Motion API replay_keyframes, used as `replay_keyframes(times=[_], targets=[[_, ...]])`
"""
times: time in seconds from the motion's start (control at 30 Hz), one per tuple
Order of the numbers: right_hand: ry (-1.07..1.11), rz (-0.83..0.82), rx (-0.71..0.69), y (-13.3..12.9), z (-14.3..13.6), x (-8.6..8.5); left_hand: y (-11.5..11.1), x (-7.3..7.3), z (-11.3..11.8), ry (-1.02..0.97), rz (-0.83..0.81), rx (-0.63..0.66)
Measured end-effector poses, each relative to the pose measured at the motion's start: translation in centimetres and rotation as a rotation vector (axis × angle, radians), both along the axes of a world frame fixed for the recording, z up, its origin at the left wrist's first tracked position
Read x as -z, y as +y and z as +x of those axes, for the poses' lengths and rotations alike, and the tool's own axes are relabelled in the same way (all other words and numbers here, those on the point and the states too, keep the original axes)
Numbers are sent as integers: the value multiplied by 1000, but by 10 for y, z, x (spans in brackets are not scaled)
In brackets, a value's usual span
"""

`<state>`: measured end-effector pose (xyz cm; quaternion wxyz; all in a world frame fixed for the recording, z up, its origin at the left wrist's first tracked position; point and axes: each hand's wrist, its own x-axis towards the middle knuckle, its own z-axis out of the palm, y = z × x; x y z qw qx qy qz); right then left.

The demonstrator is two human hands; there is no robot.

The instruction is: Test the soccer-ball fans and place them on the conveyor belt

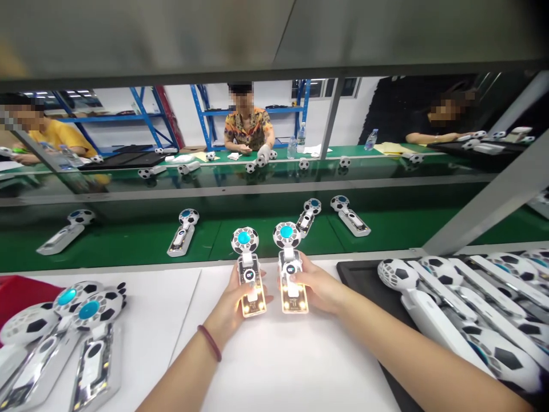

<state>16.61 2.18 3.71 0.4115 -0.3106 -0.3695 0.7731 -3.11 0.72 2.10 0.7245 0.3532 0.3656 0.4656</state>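
Observation:
My left hand (235, 293) is closed round a handheld fan (250, 286) with a football-patterned head and a blue centre. My right hand (315, 285) grips a second handheld fan (292, 286) of the same kind, its thumb resting on the fan's front near the round display. Both fans stand upright side by side, a small gap between them, above the white worktop (274, 360). Their displays are lit and seem to read 100, and warm lights glow at the lower ends of their clear bodies.
At the left several similar fans (92, 355) lie heaped by a red object (21, 292). A black tray (360, 274) at the right holds rows of fans. Beyond runs a green conveyor (128, 229) carrying more. Metal posts (484, 200) frame the bench; people sit across.

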Motion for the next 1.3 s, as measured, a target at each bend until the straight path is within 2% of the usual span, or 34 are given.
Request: replay_keyframes(times=[0.4,0.7,0.9,1.07,1.3], targets=[[34,-44,74,-1,-1,-5,0,0,-2,-6,-2,-10],[3,-46,83,-1,-1,-8,-1,-4,0,5,27,16],[-70,10,51,-1,-1,-8,-1,-3,0,37,19,13],[-60,-5,68,-2,0,-9,-1,-5,3,-8,19,-17],[-44,-26,101,-2,-1,-9,0,-4,1,-40,1,10]])
